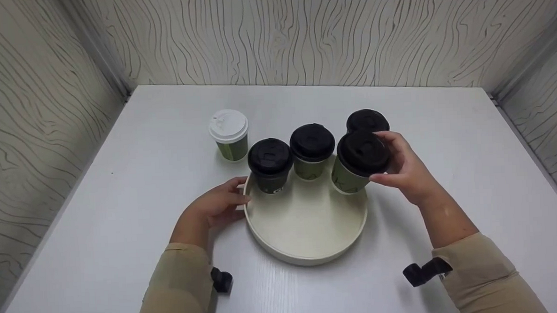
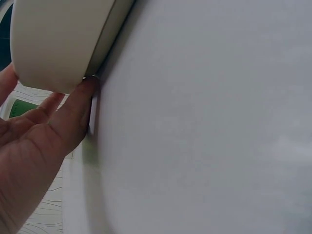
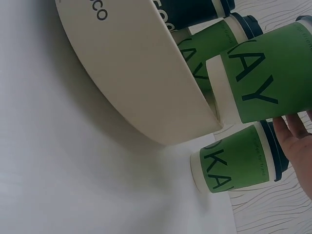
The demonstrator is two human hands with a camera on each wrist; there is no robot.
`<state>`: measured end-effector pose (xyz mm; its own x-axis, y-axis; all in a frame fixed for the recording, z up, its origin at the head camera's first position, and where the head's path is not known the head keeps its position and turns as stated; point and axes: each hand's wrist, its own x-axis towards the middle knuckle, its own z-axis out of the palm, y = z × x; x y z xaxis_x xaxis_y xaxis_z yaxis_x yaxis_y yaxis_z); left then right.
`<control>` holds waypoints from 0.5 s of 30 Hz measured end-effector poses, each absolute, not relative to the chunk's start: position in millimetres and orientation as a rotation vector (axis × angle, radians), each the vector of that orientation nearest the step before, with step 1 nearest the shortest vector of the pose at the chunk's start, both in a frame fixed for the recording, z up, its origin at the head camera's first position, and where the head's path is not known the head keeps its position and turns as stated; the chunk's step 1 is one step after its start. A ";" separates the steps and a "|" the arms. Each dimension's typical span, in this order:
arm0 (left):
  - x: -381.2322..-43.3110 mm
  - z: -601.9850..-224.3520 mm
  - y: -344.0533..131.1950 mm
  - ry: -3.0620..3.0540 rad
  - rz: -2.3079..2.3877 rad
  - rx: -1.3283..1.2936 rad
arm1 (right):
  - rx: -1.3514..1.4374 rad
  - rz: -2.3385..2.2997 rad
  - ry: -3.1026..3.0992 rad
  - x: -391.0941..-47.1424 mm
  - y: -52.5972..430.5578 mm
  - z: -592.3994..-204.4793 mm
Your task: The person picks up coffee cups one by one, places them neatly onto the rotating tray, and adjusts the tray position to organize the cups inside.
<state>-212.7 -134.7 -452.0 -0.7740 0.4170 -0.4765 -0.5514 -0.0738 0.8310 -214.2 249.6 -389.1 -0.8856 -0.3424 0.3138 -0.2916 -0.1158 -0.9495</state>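
My right hand (image 1: 408, 169) grips a green paper coffee cup (image 1: 347, 174) near its black lid, thumb on one side and fingers on the other. In the right wrist view, the base of this cup (image 3: 265, 75) overlaps the rim of the round cream tray (image 3: 131, 73). At the tray's left side, my left hand (image 1: 219, 203) holds the wall; the left wrist view has its fingertips at the lower edge of the tray (image 2: 58, 44). Inside the tray (image 1: 305, 230) stand a dark cup (image 1: 270, 164) and a green cup (image 1: 310, 148), both black-lidded.
Behind the held cup, another black-lidded cup (image 1: 367, 119) stands on the white table (image 1: 164, 133), partly hidden in the head view. A green cup with a white lid (image 1: 230, 132) stands behind the tray to the left. Wood-grain patterned panels (image 1: 278, 39) border the table.
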 end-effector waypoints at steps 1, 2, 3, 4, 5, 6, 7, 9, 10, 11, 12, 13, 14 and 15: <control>-212.6 -452.1 -134.6 1.554 1.910 -0.148 | -0.740 -2.186 2.070 -214.3 247.9 -390.4; -212.3 -451.9 -134.5 1.553 1.912 -0.148 | -0.743 -2.176 2.070 -214.5 246.2 -391.6; -212.2 -451.9 -134.4 1.557 1.911 -0.150 | -0.751 -2.169 2.068 -214.8 244.7 -392.9; -211.9 -451.6 -134.2 1.558 1.912 -0.152 | -0.754 -2.162 2.069 -215.0 243.6 -394.1; -211.7 -451.6 -134.1 1.561 1.912 -0.153 | -0.755 -2.155 2.069 -215.2 242.6 -395.3; -211.5 -451.7 -134.0 1.561 1.913 -0.151 | -0.749 -2.149 2.069 -215.2 241.8 -396.3; -211.4 -451.6 -133.9 1.561 1.913 -0.149 | -0.743 -2.143 2.070 -215.2 241.1 -397.3; -211.3 -451.8 -133.9 1.566 1.911 -0.143 | -0.729 -2.126 2.085 -215.5 240.6 -399.3; -211.3 -451.7 -133.8 1.567 1.910 -0.146 | -0.716 -2.111 2.103 -215.4 240.5 -400.0; -211.4 -451.6 -133.6 1.570 1.908 -0.150 | -0.704 -2.098 2.118 -215.5 240.5 -400.7; -211.3 -451.3 -133.5 1.572 1.907 -0.153 | -0.689 -2.085 2.133 -215.7 240.7 -401.6; -211.3 -450.9 -133.3 1.574 1.906 -0.159 | -0.676 -2.073 2.148 -215.9 240.9 -402.5; -211.3 -450.7 -133.2 1.579 1.904 -0.165 | -0.662 -2.062 2.160 -216.1 241.1 -403.3; -211.2 -450.4 -133.1 1.583 1.902 -0.171 | -0.653 -2.050 2.173 -216.1 241.3 -404.1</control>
